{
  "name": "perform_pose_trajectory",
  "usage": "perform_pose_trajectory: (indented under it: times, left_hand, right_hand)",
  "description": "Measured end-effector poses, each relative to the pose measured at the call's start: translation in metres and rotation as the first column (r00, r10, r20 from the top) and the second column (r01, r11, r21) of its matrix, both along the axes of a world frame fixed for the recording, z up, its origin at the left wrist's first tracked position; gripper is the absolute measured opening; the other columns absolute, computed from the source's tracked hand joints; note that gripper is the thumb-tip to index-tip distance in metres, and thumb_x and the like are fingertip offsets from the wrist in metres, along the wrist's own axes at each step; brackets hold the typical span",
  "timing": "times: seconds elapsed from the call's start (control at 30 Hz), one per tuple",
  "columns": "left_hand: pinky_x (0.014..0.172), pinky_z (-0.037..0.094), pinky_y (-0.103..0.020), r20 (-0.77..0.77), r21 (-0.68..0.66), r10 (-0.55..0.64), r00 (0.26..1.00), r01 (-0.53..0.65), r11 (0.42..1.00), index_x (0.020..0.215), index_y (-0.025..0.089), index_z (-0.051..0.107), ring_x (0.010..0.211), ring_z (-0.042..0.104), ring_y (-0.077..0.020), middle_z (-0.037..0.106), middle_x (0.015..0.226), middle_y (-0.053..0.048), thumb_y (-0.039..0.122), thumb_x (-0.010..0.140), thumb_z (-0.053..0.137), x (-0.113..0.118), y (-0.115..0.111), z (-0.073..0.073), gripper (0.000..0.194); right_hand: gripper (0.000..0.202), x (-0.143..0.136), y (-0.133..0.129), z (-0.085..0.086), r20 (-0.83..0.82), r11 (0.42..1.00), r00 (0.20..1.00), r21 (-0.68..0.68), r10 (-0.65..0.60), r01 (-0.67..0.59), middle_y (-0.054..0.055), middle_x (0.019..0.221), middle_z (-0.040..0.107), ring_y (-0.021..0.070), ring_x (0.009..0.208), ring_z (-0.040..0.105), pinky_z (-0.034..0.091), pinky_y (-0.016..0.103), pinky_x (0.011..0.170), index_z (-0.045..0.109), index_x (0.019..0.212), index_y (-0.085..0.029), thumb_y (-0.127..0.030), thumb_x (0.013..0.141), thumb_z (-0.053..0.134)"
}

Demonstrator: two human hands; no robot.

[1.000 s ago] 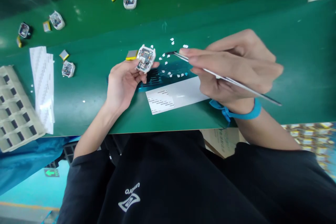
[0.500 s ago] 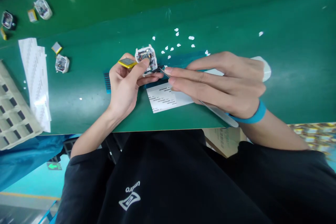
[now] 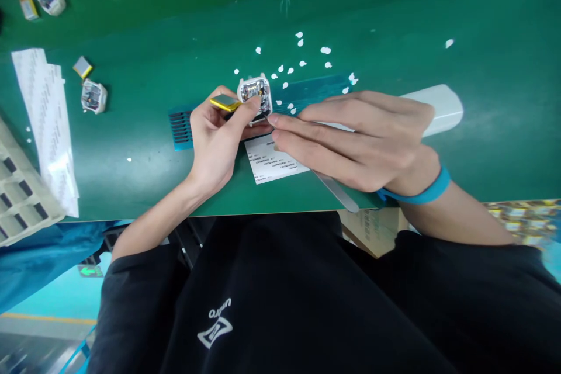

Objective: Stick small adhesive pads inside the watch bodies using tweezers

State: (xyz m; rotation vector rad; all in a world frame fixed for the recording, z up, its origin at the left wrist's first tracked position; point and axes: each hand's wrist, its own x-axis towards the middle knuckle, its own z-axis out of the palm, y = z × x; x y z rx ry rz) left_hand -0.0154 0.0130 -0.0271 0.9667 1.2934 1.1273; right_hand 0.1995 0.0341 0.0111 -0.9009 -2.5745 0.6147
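Observation:
My left hand (image 3: pixel 214 143) grips an open white smartwatch case (image 3: pixel 265 86) with its thumb over the bare circuit board inside. A silver battery with yellow edges (image 3: pixel 225 102) sticks out beside that thumb. In my right hand (image 3: pixel 359 140) is a pair of metal tweezers (image 3: pixel 337 190), pinched near the tip. Their blunt end points down toward the table edge, while the tip meets the lower right side of the case. Fingers hide the exact contact. Under my hands lie a printed white sheet (image 3: pixel 276 166) and a blue slotted strip (image 3: pixel 179 128).
Small white round stickers (image 3: pixel 302 63) are scattered beyond my hands. Another case (image 3: pixel 93 96) with its battery (image 3: pixel 83 67) lies left, near white paper strips (image 3: pixel 48 123) and a beige tray (image 3: pixel 26 187). A white rounded piece (image 3: pixel 442 108) lies behind my right hand.
The view has shifted slightly. My right hand has moved closer to the case, and the tweezers' blunt end has swung left. The left hand still holds the case.

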Motion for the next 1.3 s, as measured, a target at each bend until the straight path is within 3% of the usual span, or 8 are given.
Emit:
perform_pose_trajectory:
  times: [0.2, 0.47, 0.63, 0.8, 0.9, 1.03, 1.17, 1.3]
  left_hand:
    - [0.075, 0.070, -0.029, -0.007, 0.032, -0.004, 1.000, 0.004, 0.999, 0.078, 0.023, 0.049, 0.074, 0.071, -0.0122, 0.064, 0.080, 0.004, 0.045, 0.089, 0.086, 0.000, -0.001, -0.001, 0.045]
    - [0.066, 0.068, -0.026, -0.042, 0.092, 0.080, 0.996, -0.076, 0.993, 0.089, 0.024, 0.061, 0.068, 0.073, -0.0124, 0.069, 0.079, 0.004, 0.054, 0.088, 0.089, 0.004, 0.000, -0.002, 0.041]
    - [0.067, 0.068, -0.029, -0.122, 0.105, 0.084, 0.989, -0.071, 0.992, 0.104, 0.026, 0.065, 0.073, 0.080, -0.0164, 0.077, 0.086, 0.002, 0.059, 0.092, 0.085, 0.002, 0.003, -0.003, 0.040]
    - [0.070, 0.071, -0.030, -0.086, 0.067, 0.043, 0.995, -0.038, 0.997, 0.102, 0.028, 0.065, 0.076, 0.083, -0.0174, 0.080, 0.090, 0.002, 0.052, 0.094, 0.084, 0.001, 0.000, 0.007, 0.032]
    - [0.071, 0.072, -0.029, -0.047, 0.057, 0.055, 0.997, -0.052, 0.997, 0.100, 0.027, 0.066, 0.074, 0.083, -0.0171, 0.082, 0.089, 0.003, 0.051, 0.092, 0.087, 0.001, 0.000, 0.007, 0.033]
    - [0.077, 0.073, -0.030, -0.021, 0.030, 0.053, 0.998, -0.052, 0.998, 0.101, 0.026, 0.065, 0.083, 0.086, -0.0196, 0.083, 0.095, 0.001, 0.053, 0.092, 0.087, -0.001, 0.005, 0.003, 0.037]
    - [0.083, 0.072, -0.032, -0.019, 0.048, 0.005, 1.000, -0.004, 0.999, 0.102, 0.026, 0.061, 0.091, 0.086, -0.0198, 0.083, 0.104, 0.000, 0.041, 0.092, 0.087, -0.002, 0.003, 0.005, 0.032]
    - [0.071, 0.069, -0.029, -0.071, 0.139, -0.036, 0.997, 0.046, 0.989, 0.108, 0.026, 0.056, 0.076, 0.083, -0.0171, 0.080, 0.094, 0.000, 0.038, 0.090, 0.085, -0.013, 0.016, -0.004, 0.036]
  right_hand:
    - [0.032, 0.003, 0.002, 0.006, -0.012, 0.996, 0.998, 0.065, 0.058, -0.057, -0.002, 0.125, 0.084, 0.0257, 0.104, 0.080, 0.066, 0.045, 0.076, 0.082, 0.117, -0.037, -0.033, 0.112, 0.050]
    - [0.023, 0.004, -0.012, -0.009, -0.147, 0.973, 0.983, 0.186, -0.108, 0.135, -0.002, 0.122, 0.085, 0.0218, 0.103, 0.082, 0.066, 0.037, 0.078, 0.078, 0.128, -0.035, -0.029, 0.110, 0.064]
    - [0.037, 0.005, -0.016, -0.012, -0.283, 0.936, 0.957, 0.318, -0.060, 0.152, -0.001, 0.125, 0.084, 0.0195, 0.104, 0.083, 0.069, 0.033, 0.089, 0.071, 0.142, -0.032, -0.018, 0.107, 0.068]
    - [0.033, 0.005, -0.010, -0.015, -0.249, 0.975, 0.958, 0.132, -0.140, 0.177, -0.001, 0.121, 0.085, 0.0244, 0.103, 0.083, 0.070, 0.041, 0.091, 0.076, 0.137, -0.037, -0.025, 0.110, 0.062]
    - [0.033, 0.003, -0.007, -0.019, -0.232, 0.983, 0.965, 0.105, -0.122, 0.149, -0.001, 0.122, 0.085, 0.0235, 0.105, 0.083, 0.069, 0.040, 0.092, 0.076, 0.137, -0.036, -0.024, 0.111, 0.061]
    - [0.039, 0.003, -0.005, -0.019, -0.345, 0.948, 0.937, 0.275, -0.057, 0.159, -0.002, 0.122, 0.085, 0.0207, 0.100, 0.084, 0.070, 0.034, 0.087, 0.074, 0.140, -0.035, -0.017, 0.106, 0.068]
    - [0.033, 0.004, -0.002, -0.013, -0.311, 0.895, 0.947, 0.397, -0.076, 0.202, -0.002, 0.120, 0.086, 0.0215, 0.096, 0.085, 0.072, 0.035, 0.078, 0.075, 0.133, -0.033, -0.016, 0.106, 0.067]
    - [0.044, 0.003, 0.001, -0.012, -0.379, 0.841, 0.925, 0.505, 0.014, 0.195, 0.004, 0.116, 0.086, 0.0208, 0.090, 0.085, 0.070, 0.031, 0.074, 0.071, 0.139, -0.024, -0.008, 0.098, 0.076]
